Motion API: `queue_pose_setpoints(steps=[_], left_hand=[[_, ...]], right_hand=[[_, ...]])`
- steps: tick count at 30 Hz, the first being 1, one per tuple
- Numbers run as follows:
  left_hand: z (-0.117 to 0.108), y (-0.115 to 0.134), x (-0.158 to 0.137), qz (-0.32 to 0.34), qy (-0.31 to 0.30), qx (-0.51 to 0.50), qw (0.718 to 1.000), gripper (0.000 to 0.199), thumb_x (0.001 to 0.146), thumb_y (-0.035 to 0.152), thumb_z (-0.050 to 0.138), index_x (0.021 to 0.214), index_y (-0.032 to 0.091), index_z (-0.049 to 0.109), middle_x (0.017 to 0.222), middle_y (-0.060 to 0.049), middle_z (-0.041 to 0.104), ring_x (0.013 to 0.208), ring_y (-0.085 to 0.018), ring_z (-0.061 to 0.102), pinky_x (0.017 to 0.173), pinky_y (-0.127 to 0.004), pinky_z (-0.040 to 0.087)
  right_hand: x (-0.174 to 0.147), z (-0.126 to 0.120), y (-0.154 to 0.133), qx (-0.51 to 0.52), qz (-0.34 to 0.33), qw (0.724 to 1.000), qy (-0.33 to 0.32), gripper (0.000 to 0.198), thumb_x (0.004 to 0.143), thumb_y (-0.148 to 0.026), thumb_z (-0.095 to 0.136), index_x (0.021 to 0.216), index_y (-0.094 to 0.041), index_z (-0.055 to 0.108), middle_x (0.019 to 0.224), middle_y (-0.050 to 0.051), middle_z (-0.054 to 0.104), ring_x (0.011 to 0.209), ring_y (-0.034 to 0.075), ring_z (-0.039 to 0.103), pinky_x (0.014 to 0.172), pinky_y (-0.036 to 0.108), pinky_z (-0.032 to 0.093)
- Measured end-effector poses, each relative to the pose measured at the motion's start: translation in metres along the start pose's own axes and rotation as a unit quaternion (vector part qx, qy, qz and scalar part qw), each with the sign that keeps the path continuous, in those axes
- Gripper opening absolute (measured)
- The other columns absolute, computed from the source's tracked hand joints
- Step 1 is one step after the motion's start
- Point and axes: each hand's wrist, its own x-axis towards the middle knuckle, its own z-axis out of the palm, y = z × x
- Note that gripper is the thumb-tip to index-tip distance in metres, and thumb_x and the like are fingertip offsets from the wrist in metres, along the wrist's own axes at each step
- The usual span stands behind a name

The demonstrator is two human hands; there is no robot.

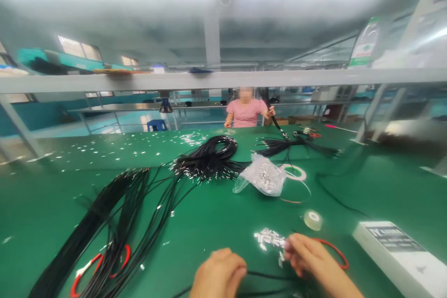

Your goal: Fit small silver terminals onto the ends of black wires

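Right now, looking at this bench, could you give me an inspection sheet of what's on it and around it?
Surface: green matte bench top, dotted with small shiny bits.
Job's things: little heap of small silvery metal sleeves; thin black cable running between the hands.
Clutter: clear plastic bag of metal parts; small roll of clear tape; white rectangular box.
Fingers: left hand curled over the cable; right hand at the sleeves, grip hidden.
Cables: long black cable bundles; coiled black bundle.
Surroundings: a person in a pink top opposite; grey shelf rail.
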Motion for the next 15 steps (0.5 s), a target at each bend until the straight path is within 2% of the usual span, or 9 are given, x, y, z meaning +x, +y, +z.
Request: queue_pose_setpoints(steps=[4,8,10,13,15], left_hand=[[-0.032,-0.023,0.000,-0.039,-0.019,-0.086,0.995,0.030,0.095,0.031,0.039,0.083,0.022,0.066,0.081,-0.001,0.068,0.079,-0.016,0.063,0.073,-0.021,0.044],[-0.045,-0.052,-0.010,-0.092,0.003,-0.130,0.987,0.032,0.094,0.039,0.043,0.082,0.021,0.065,0.080,0.000,0.068,0.077,-0.015,0.062,0.071,-0.019,0.045],[-0.045,-0.061,-0.012,-0.107,0.007,-0.124,0.986,0.033,0.095,0.040,0.043,0.080,0.021,0.065,0.078,0.000,0.068,0.076,-0.016,0.062,0.070,-0.020,0.047],[-0.040,-0.060,-0.011,-0.070,0.046,-0.032,0.996,0.025,0.094,0.032,0.045,0.085,0.022,0.066,0.083,-0.001,0.069,0.079,-0.018,0.064,0.078,-0.028,0.049],[-0.030,-0.048,-0.006,0.018,0.093,0.048,0.994,0.015,0.091,0.027,0.052,0.100,0.024,0.064,0.094,-0.002,0.071,0.088,-0.021,0.066,0.087,-0.035,0.048]], right_hand=[[-0.006,-0.010,-0.003,-0.030,-0.017,0.998,-0.046,0.064,0.072,-0.077,0.054,0.078,-0.016,0.069,0.072,0.006,0.066,0.064,0.018,0.057,0.054,0.028,0.043],[-0.011,-0.006,-0.009,-0.091,-0.042,0.990,-0.098,0.030,0.079,-0.049,0.062,0.086,-0.020,0.071,0.085,0.005,0.069,0.081,0.021,0.060,0.072,0.031,0.045],[-0.011,0.000,-0.008,-0.110,-0.039,0.986,-0.118,0.021,0.079,-0.039,0.059,0.084,-0.020,0.068,0.079,0.003,0.066,0.075,0.019,0.059,0.070,0.030,0.044],[-0.010,0.012,-0.003,-0.119,-0.021,0.985,-0.122,0.019,0.078,-0.037,0.055,0.074,-0.019,0.061,0.065,-0.001,0.056,0.058,0.015,0.050,0.056,0.026,0.037],[-0.009,0.020,0.001,-0.133,-0.025,0.982,-0.128,0.022,0.078,-0.040,0.055,0.071,-0.019,0.058,0.064,0.000,0.055,0.059,0.015,0.048,0.056,0.026,0.035]])
